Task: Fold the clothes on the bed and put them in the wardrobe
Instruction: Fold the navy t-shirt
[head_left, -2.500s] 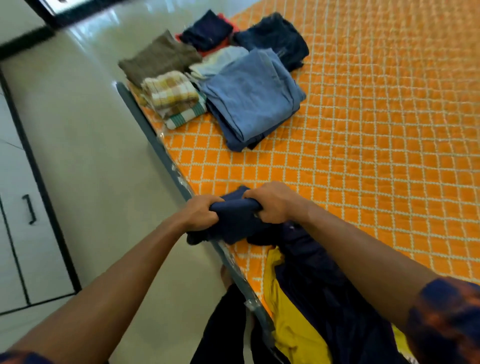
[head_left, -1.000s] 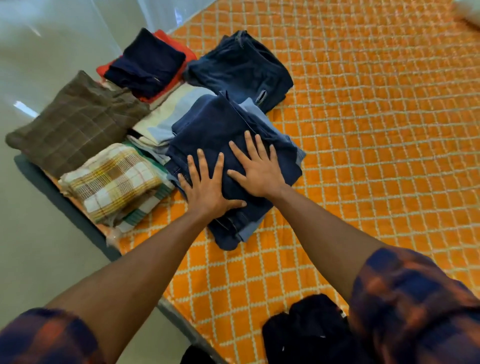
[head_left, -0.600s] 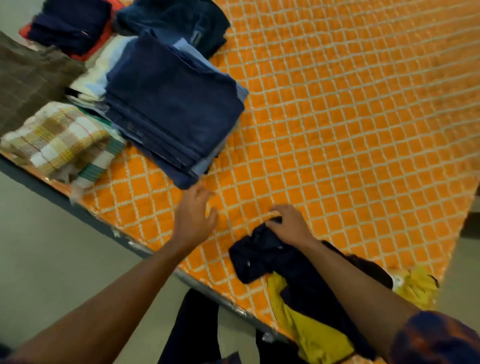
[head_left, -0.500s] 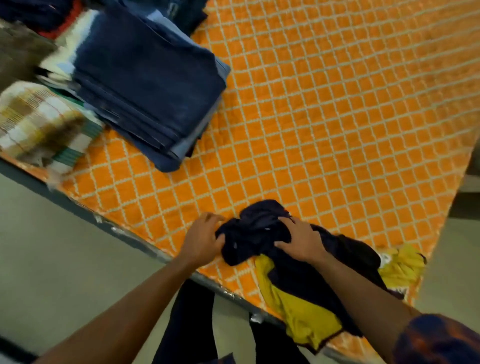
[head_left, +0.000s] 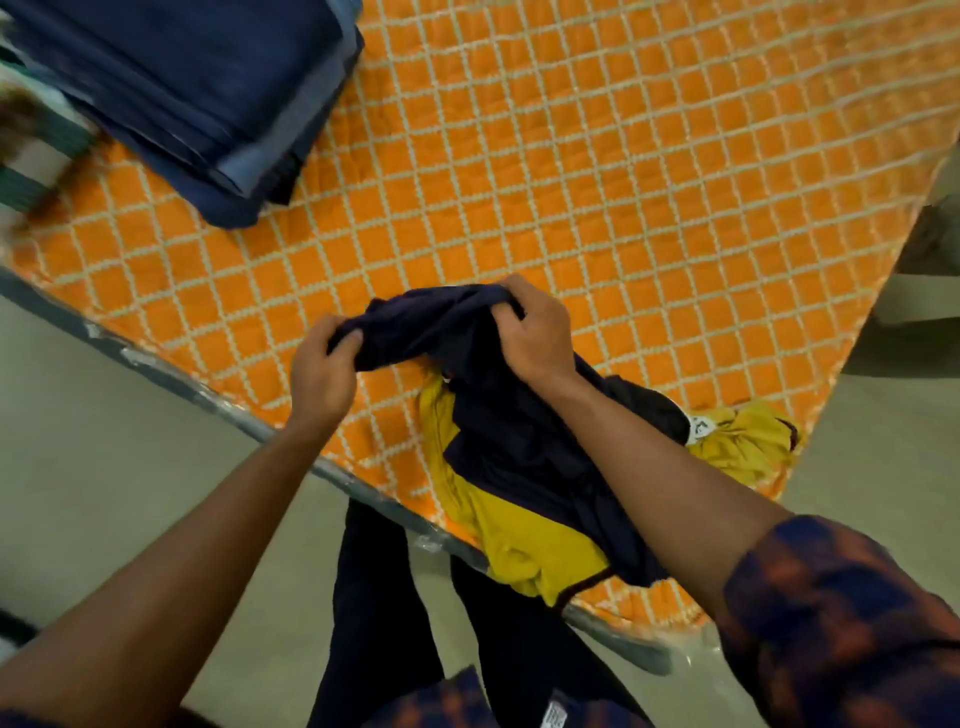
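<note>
Forearms reach over the bed (head_left: 571, 156), left hand (head_left: 322, 371) and right hand (head_left: 535, 338) each gripping what seems one navy garment (head_left: 441, 327).

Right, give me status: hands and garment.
Left hand, right hand both gripping crumpled navy cloth garment. Not yet folded. Yellow fabric beneath it, at bed edge.

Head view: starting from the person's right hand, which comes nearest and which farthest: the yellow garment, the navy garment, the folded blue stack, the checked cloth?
From the right hand:
1. navy garment, gripped in it.
2. yellow garment, just below, under the navy one.
3. folded blue stack, upper left.
4. checked cloth, far left edge, blurred.
</note>
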